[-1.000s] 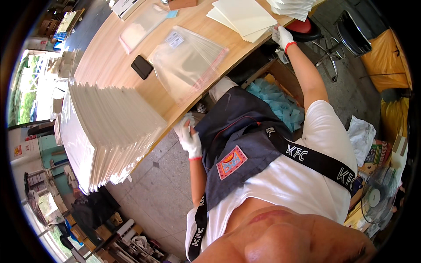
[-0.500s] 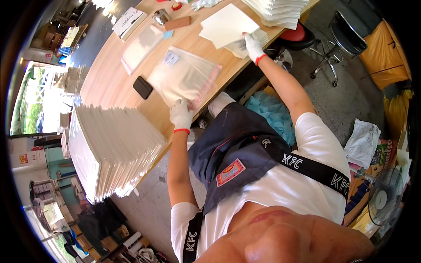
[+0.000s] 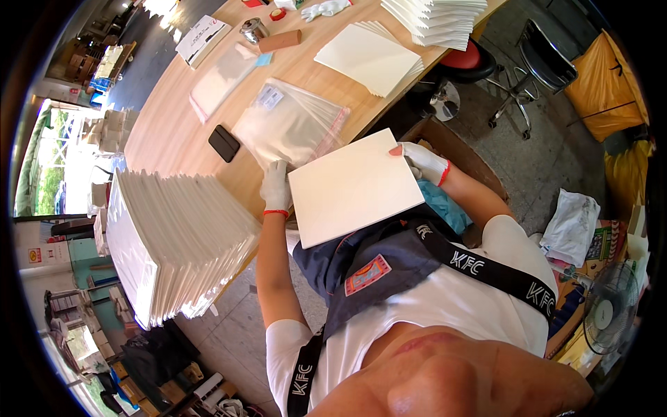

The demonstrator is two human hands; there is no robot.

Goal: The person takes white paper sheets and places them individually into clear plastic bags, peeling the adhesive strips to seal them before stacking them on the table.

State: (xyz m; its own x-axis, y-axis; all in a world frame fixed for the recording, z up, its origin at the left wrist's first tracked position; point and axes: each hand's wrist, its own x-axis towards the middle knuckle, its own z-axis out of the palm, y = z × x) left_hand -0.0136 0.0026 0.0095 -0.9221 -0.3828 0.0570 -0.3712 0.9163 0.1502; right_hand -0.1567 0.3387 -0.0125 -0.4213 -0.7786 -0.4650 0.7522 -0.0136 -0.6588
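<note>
Centre: right hand (image 3: 426,164) closed on the white board (image 3: 354,191) at its right edge. Left hand (image 3: 275,186) at plastic bags' (image 3: 295,121) lower corner; closure cannot be told. Bare surface (image 3: 170,132) left of phone (image 3: 224,143).

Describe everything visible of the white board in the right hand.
The white board is a thin rectangle with a plain cream face and straight edges; it looks like stiff card. The right hand grips its right side, thumb on top. Held slantwise in view, it hides parts of the table and apron. Contact with the left hand is unclear.
</note>
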